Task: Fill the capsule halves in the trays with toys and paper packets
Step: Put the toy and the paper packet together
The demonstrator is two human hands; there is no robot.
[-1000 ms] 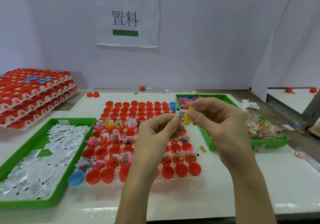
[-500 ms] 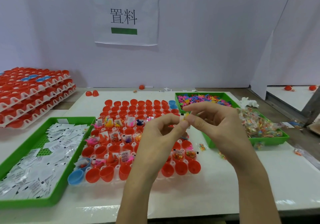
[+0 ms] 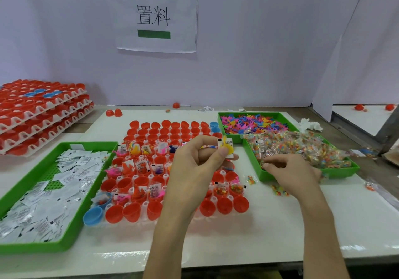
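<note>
A white tray [image 3: 121, 225] of red capsule halves [image 3: 132, 211] lies in the middle of the table; several halves hold toys and paper packets. My left hand [image 3: 194, 170] is raised over the tray's right side and pinches a white paper packet [image 3: 228, 142] together with a yellow toy [image 3: 227, 148]. My right hand [image 3: 289, 172] reaches into the near left corner of the green tray [image 3: 336, 174] of clear bead bags [image 3: 302, 146], fingers curled down onto the bags. Whether it holds one is hidden.
A green tray [image 3: 71, 242] of paper packets lies at the left. Another green tray [image 3: 220, 127] of colourful toys sits behind the bead tray. Stacked capsule trays [image 3: 43, 110] stand far left. Loose bead bags [image 3: 279, 190] lie near my right wrist. A wall stands behind.
My right hand has let go of the packet and toy and moved right and down into the bead bag tray. My left hand keeps both, a little lower.
</note>
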